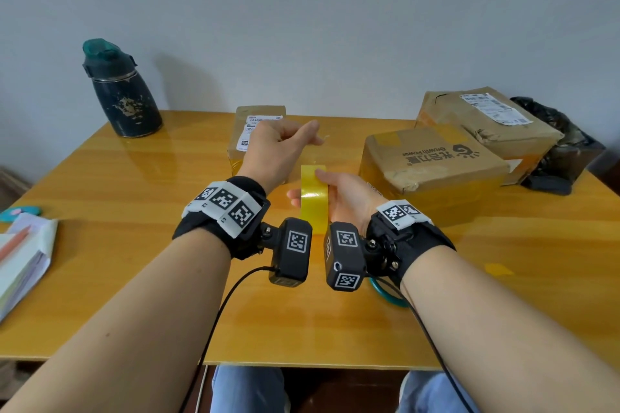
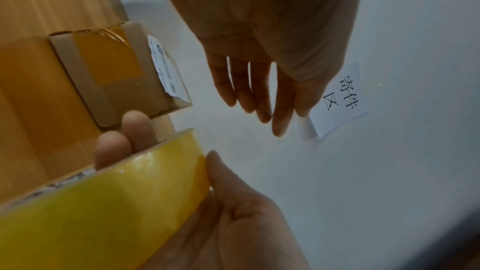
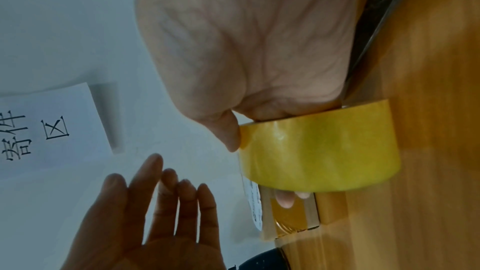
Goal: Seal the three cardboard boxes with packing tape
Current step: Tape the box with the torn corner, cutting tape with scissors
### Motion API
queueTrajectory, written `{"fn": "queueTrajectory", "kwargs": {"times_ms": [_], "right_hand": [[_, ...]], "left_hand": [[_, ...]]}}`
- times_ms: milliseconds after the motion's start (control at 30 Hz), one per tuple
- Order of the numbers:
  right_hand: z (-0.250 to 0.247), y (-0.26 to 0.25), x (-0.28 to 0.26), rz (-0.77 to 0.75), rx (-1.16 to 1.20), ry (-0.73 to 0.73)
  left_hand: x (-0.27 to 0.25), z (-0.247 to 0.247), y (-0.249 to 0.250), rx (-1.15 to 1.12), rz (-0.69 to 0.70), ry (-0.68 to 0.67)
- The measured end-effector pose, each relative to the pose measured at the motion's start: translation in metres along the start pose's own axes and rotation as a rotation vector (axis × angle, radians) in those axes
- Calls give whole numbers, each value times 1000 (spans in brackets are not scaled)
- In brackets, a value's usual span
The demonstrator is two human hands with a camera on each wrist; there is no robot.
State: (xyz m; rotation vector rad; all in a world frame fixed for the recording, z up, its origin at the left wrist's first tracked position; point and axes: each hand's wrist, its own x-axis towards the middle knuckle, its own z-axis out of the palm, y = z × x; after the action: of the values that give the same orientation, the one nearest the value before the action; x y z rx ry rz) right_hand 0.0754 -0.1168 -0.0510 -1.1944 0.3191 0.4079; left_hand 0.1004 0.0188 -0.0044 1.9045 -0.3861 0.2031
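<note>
three brown cardboard boxes (image 1: 432,157) sit on the glossy wooden worktop (image 1: 134,245), all already showing yellow tape strips. right hand (image 1: 339,194) grips the yellow packing tape roll (image 1: 313,198); left hand (image 1: 278,147) hovers relaxed, holding nothing. sealing looks partly done.

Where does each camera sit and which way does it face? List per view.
Head: on the head, facing forward and down at the table; shows both forearms, left hand, right hand holding the tape roll.
Left wrist: looks along the left hand's straight fingers toward the wall; right hand shows too.
Right wrist: looks along the right hand; left hand shows too.
Shared: all show the tape roll.
</note>
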Motion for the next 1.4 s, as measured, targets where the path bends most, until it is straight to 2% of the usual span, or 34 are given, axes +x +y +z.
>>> {"fn": "queueTrajectory", "kwargs": {"times_ms": [100, 267, 467, 533, 800, 867, 1067, 1167, 1333, 1400], "right_hand": [[1, -2, -5, 15, -18, 20], [5, -1, -5, 2, -145, 158], [-7, -10, -13, -9, 122, 58], [-5, -13, -16, 6, 134, 30], [6, -18, -22, 71, 80, 82], [7, -17, -18, 59, 77, 110], [10, -14, -11, -111, 40, 246], [14, -17, -10, -108, 16, 267], [16, -25, -14, -78, 1, 259], [18, -26, -16, -72, -12, 248]], "left_hand": [[-3, 2, 1, -34, 1, 1], [-8, 8, -5, -26, 5, -12], [-18, 10, -13, -12, 29, -8], [-22, 11, -20, 41, 89, -21], [-35, 14, -56, 394, 446, -39], [-37, 13, -62, 432, 489, -30], [-38, 9, -65, 485, 606, -33], [-37, 7, -65, 529, 654, -18], [-34, 5, -66, 669, 861, 36], [-33, 2, -66, 702, 897, 28]]}}
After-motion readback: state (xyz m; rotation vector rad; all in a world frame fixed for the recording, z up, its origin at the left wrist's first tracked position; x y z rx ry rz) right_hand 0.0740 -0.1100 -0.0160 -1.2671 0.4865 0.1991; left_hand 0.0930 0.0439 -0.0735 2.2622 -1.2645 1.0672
